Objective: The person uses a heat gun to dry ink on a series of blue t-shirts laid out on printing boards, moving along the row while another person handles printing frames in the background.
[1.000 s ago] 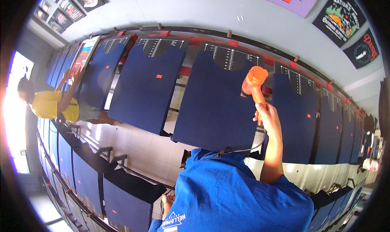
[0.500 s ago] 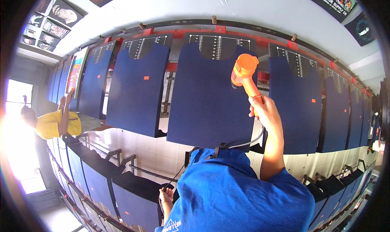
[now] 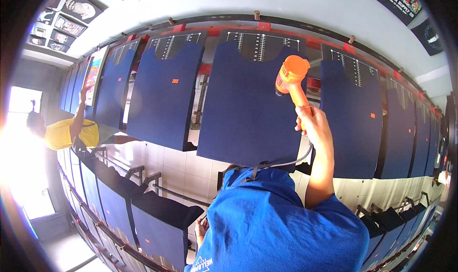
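Observation:
My right hand (image 3: 313, 124) is wrapped around the handle of an orange heat gun (image 3: 292, 74). Its dark nozzle points left and down, over the upper right of a navy shirt panel (image 3: 245, 107). That panel lies on a dark board with white ruler marks (image 3: 260, 48) showing at the neckline, and no print can be seen on it. A grey cable (image 3: 286, 163) runs from the handle's lower end toward my body. Low at my left side, my left hand (image 3: 201, 228) has curled fingers around a thin black cord, partly hidden by my blue shirt.
Navy panels with small orange prints lie on boards to the left (image 3: 164, 95) and right (image 3: 353, 119). A black rail (image 3: 214, 18) runs behind them. Another row of boards (image 3: 160, 229) stands behind me. A co-worker in yellow (image 3: 71, 133) reaches toward a framed screen (image 3: 94, 76) at far left.
The heat gun and my right hand have moved slightly right and up over the panel. My left hand has shifted closer to my body. The co-worker's arm has moved up along the screen.

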`<state>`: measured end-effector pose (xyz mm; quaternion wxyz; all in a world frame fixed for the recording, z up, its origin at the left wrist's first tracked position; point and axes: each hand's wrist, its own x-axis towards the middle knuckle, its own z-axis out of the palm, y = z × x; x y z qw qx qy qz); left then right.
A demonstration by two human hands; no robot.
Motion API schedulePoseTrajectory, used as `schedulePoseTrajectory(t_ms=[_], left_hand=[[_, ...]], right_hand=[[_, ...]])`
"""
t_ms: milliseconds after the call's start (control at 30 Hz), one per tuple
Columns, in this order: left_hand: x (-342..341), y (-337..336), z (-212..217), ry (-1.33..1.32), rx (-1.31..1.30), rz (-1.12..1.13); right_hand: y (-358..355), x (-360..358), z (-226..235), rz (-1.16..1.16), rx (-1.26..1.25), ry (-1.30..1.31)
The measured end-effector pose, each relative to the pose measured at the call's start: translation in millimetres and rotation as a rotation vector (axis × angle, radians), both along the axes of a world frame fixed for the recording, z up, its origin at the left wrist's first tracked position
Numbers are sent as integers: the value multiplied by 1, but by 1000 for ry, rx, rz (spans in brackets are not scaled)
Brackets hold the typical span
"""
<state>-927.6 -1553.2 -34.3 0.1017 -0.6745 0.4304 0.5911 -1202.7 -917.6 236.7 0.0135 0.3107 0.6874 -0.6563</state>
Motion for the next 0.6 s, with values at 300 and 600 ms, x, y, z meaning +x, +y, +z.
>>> schedulePoseTrajectory(t_ms=[300,600], left_hand=[[8,5,-1,-4,9,-4],[16,11,-2,-16,16,0]], right_hand=[[-3,3,-2,24,20,17],[0,4,-1,19,15,5]])
